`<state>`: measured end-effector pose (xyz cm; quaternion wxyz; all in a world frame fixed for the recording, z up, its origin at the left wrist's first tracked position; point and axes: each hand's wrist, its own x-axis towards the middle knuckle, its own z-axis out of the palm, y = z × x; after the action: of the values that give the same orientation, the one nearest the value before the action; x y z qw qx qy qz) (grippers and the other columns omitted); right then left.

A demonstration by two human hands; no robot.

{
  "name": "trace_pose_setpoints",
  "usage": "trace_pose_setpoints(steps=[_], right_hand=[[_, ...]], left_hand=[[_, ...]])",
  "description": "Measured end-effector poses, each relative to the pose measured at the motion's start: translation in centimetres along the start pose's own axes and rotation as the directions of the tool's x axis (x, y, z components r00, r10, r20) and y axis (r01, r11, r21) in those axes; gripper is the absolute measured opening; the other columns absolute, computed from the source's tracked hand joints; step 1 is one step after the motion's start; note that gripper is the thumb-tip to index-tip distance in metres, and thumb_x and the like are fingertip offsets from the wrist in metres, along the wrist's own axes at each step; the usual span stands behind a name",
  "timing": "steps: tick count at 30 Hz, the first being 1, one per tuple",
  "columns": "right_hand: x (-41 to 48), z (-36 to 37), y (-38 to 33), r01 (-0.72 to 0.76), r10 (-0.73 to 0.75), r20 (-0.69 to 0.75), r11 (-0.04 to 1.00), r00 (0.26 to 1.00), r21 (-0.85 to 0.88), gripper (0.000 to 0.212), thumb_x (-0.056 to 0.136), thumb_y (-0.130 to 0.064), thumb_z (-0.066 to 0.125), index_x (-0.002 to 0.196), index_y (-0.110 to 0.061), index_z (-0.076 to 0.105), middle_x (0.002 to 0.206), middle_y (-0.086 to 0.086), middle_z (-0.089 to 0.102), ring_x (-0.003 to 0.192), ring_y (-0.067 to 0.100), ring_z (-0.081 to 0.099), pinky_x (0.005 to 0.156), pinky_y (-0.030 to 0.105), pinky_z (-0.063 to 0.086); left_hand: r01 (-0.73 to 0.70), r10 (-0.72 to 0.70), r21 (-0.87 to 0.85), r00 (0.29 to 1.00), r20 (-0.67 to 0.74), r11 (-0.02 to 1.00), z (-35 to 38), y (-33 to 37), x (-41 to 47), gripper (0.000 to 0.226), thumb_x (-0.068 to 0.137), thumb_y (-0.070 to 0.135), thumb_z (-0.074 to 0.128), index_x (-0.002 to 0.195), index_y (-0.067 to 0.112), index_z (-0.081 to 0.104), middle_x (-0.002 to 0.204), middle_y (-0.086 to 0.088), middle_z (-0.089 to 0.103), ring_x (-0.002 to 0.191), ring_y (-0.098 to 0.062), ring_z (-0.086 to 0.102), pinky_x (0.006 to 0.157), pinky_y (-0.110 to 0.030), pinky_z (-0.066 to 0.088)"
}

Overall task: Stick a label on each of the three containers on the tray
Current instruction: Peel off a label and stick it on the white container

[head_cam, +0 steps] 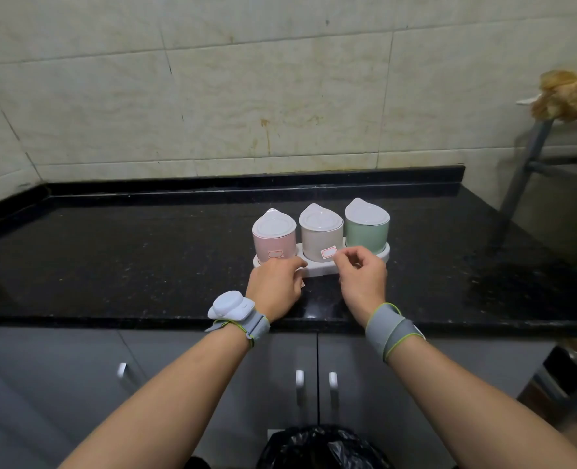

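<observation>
On the black counter stands a white tray with three lidded containers. The pink container on the left has a red-bordered label on its front. A second label sits tilted on the front of the beige container in the middle. My right hand pinches that label's right edge with thumb and forefinger. The lower front of the green container on the right is hidden by that hand. My left hand rests curled against the tray's front, with a sliver of label sheet showing beneath it.
A tiled wall backs the counter. A metal rack holding a crumpled brownish bundle stands at the right. Grey cabinet doors lie below the counter edge, and a black bin bag is at my feet.
</observation>
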<state>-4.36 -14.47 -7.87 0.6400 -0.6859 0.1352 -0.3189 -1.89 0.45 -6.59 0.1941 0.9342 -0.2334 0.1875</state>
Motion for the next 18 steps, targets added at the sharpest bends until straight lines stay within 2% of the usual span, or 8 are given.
trace_pose_setpoints(steps=[3,7,11,18], right_hand=[[0.2,0.0,0.0,-0.031,0.032,-0.027,0.998,0.999,0.048,0.016,0.073,-0.017,0.067,0.058,-0.021,0.064,0.055,-0.002,0.057,0.055,0.019,0.047,0.060,0.033,0.043],[0.5,-0.4,0.0,-0.064,0.066,-0.031,0.996,0.997,0.062,0.013,0.075,-0.022,0.071,0.062,-0.023,0.068,0.058,-0.004,0.060,0.057,0.017,0.049,0.063,0.033,0.045],[0.7,-1.2,-0.2,-0.069,0.071,-0.020,0.995,0.997,0.070,0.007,0.073,-0.025,0.073,0.065,-0.024,0.072,0.058,-0.006,0.063,0.056,0.013,0.049,0.063,0.032,0.045],[0.4,-1.8,-0.6,-0.064,0.061,0.041,0.995,0.997,0.082,0.007,0.075,-0.021,0.073,0.070,-0.025,0.075,0.064,-0.008,0.068,0.058,0.008,0.052,0.066,0.031,0.046]], left_hand=[[0.026,-0.035,0.084,0.994,0.105,0.996,0.1,0.5,0.5,0.030,0.089,0.023,0.045,0.114,0.026,0.062,0.111,-0.008,0.070,0.106,-0.035,0.060,0.079,-0.042,0.049],[-0.011,-0.020,0.181,0.985,0.172,0.983,-0.1,0.5,0.7,0.029,0.090,0.024,0.044,0.114,0.026,0.059,0.107,-0.011,0.069,0.099,-0.037,0.061,0.071,-0.039,0.045],[-0.003,-0.029,0.170,0.982,0.187,0.985,-0.5,-0.4,0.6,0.039,0.089,0.028,0.045,0.125,0.038,0.056,0.114,-0.009,0.067,0.106,-0.036,0.060,0.077,-0.041,0.048],[0.059,-0.085,0.139,0.977,0.195,0.989,-1.2,-1.9,1.0,0.032,0.094,0.037,0.045,0.122,0.040,0.060,0.114,-0.008,0.067,0.109,-0.034,0.058,0.083,-0.039,0.045]])
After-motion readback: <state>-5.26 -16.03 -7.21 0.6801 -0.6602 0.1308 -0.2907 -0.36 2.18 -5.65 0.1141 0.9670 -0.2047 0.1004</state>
